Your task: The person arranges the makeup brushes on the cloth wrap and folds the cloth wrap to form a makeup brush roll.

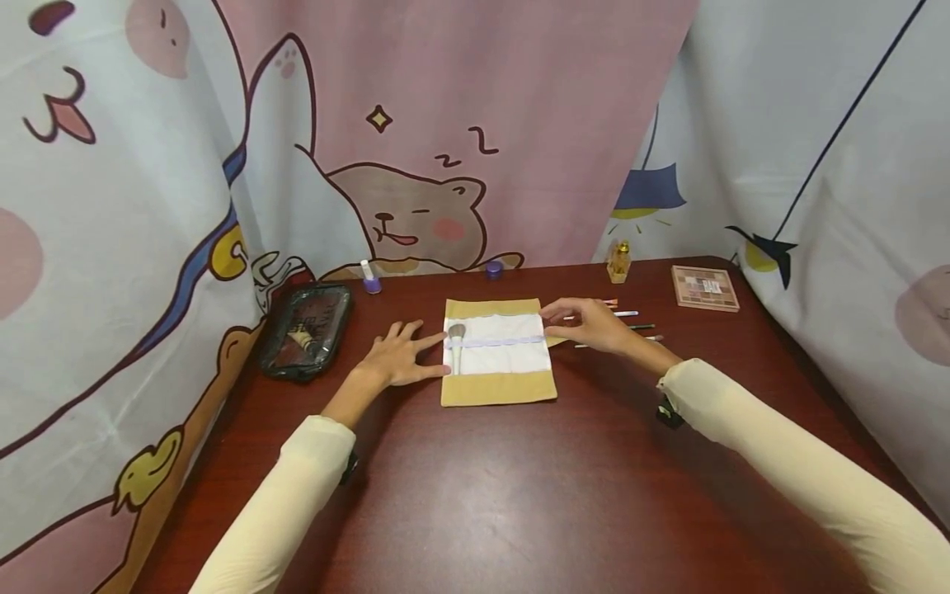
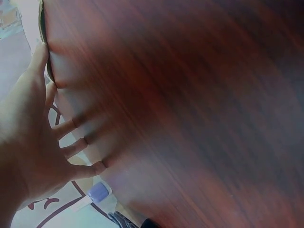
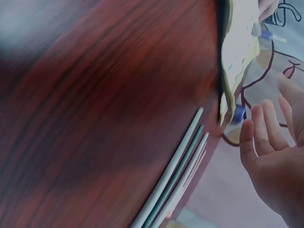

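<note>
Yellow-and-white cloth brush roll [image 1: 499, 353] flat on dark red table [image 1: 519, 495], one grey-tipped makeup brush [image 1: 456, 345] tucked under its lilac band near left edge. Left hand [image 1: 401, 356] just left of roll, fingers spread and flat, tips touching roll edge by brush; holding nothing. Right hand [image 1: 590, 324] at roll's right edge, fingers loosely extended, touching cloth; no clear pinch. Loose pencils [image 1: 623, 323] right of roll, under right hand.

Probably best: pin roll with left, keep band flat, take one pencil at a time.

Head view alone gives whole roll, black pouch [image 1: 306, 330] left of roll, palette [image 1: 705, 288] far right. Right wrist view alone shows pencils [image 3: 175, 175] lying parallel, right hand's fingers [image 3: 266, 128] lifted clear of them. Left wrist view blurred; splayed fingers [image 2: 71, 142] only.
</note>
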### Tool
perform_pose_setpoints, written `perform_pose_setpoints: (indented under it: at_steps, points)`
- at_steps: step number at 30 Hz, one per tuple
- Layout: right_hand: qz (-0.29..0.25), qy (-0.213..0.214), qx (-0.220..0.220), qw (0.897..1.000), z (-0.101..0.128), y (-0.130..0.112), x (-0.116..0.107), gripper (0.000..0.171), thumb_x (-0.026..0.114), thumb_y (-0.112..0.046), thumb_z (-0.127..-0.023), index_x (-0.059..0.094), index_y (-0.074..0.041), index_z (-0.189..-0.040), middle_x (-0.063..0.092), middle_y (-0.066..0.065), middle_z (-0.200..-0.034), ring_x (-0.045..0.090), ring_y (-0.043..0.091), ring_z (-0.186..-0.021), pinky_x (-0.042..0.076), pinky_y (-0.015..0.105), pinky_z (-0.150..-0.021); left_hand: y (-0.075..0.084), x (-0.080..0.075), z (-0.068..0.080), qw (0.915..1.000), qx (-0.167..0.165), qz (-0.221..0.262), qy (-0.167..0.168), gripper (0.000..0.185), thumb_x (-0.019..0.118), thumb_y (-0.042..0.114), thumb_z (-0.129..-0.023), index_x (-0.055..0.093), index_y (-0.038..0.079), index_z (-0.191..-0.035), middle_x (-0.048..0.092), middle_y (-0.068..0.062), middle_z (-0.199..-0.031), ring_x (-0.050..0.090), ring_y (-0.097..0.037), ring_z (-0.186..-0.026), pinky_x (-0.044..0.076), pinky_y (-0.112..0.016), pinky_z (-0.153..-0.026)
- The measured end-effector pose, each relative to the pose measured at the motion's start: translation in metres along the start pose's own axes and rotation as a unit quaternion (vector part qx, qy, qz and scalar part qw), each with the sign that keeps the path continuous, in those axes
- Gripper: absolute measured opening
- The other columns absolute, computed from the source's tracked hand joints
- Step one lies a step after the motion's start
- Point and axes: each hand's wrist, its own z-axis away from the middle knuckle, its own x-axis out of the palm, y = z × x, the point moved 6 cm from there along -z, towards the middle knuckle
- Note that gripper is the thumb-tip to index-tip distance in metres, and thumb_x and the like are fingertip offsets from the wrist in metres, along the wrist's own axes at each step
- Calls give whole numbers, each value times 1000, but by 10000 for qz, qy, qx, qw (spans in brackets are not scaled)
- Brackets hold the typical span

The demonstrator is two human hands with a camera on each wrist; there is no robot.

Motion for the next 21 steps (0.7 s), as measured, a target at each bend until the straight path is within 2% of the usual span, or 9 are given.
perform_pose_setpoints:
  at_steps: [7,10,15,21]
  points:
    - [227,50,246,9994,16,11,-20,37,83,-14,-90,73,-6,-124,71,16,-129,72,30,-109,56,54,-91,-1,0,0,10000,-15,-31,11,85,46,85,-90,31,44,-162,22,-15,-170,19,-43,-153,30,-72,-111]
    - [350,79,330,9988,23,18,-31,35,83,-17,-91,74,-7,-123,72,15,-126,72,31,-108,56,55,-90,-1,1,-1,10000,-20,-25,-8,85,47,85,-89,31,44,-162,22,-15,-170,19,-43,-153,30,-72,-111]
    - [639,100,412,9971,38,32,-50,32,80,-20,-93,75,-6,-122,76,15,-113,71,33,-106,54,57,-89,-1,3,-1,10000,-57,-32,-26,85,47,84,-90,31,43,-163,22,-15,-170,19,-43,-153,29,-73,-111]
    - [821,124,484,9954,58,48,-74,30,78,-20,-95,75,-6,-121,76,13,-116,69,32,-111,52,54,-91,-1,2,0,9999,-89,-17,-62,85,46,86,-89,30,45,-162,21,-14,-171,18,-42,-154,28,-72,-113]
